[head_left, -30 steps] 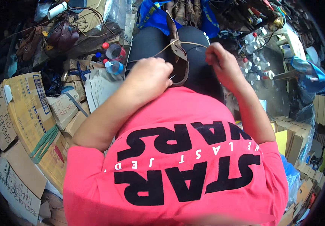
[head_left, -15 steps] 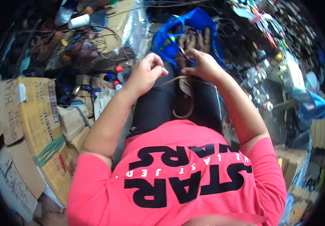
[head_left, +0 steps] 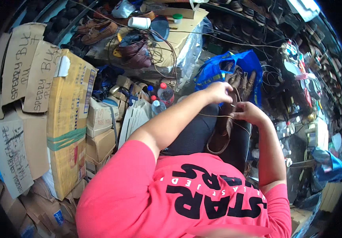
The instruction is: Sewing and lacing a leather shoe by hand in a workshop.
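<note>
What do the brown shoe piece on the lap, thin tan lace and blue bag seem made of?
Brown shoe piece: probably leather, smooth with a dull sheen, though synthetic could look the same. Thin tan lace: perhaps leather or cord, bending freely; too fine to judge its finish. Blue bag: likely plastic, given its glossy creases.

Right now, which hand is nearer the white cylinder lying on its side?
Left. The left hand is lower and to the right of the white cylinder in the picture; the right hand is lower and farther right still. Neither touches it.
</note>
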The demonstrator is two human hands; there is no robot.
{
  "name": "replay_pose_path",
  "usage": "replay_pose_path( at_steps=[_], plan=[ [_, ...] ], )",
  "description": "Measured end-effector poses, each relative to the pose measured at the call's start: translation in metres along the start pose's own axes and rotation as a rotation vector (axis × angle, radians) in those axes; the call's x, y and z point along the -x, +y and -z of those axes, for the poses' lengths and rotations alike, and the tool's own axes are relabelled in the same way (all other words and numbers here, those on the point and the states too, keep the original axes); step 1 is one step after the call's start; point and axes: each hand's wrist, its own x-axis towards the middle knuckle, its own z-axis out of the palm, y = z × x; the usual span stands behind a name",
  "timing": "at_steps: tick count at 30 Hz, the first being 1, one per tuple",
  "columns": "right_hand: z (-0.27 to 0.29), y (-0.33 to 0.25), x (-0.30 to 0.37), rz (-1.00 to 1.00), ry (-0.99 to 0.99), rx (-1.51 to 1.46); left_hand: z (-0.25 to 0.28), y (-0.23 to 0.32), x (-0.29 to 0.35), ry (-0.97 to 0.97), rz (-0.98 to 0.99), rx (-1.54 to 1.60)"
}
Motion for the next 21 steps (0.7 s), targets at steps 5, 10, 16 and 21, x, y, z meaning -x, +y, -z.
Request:
replay_pose_path(
  at_steps=[5, 10, 16, 21],
  plan=[
    [-0.005, -0.008, 0.007, -0.051, 0.085, 0.206, -0.005, 0.001, -0.019, -0.253, 0.001, -0.058],
    [-0.033, -0.01, 0.036, -0.028, 0.288, 0.225, 0.002, 0.004, -0.008, -0.219, -0.077, -0.053],
    [-0.049, -0.005, 0.047, -0.159, 0.5, 0.414, -0.024, 0.019, 0.003, -0.068, -0.243, -0.258],
    [-0.051, 0.0, 0.028, -0.147, 0.493, 0.437, -0.017, 0.028, 0.0, 0.144, -0.129, -0.413]
  ],
)
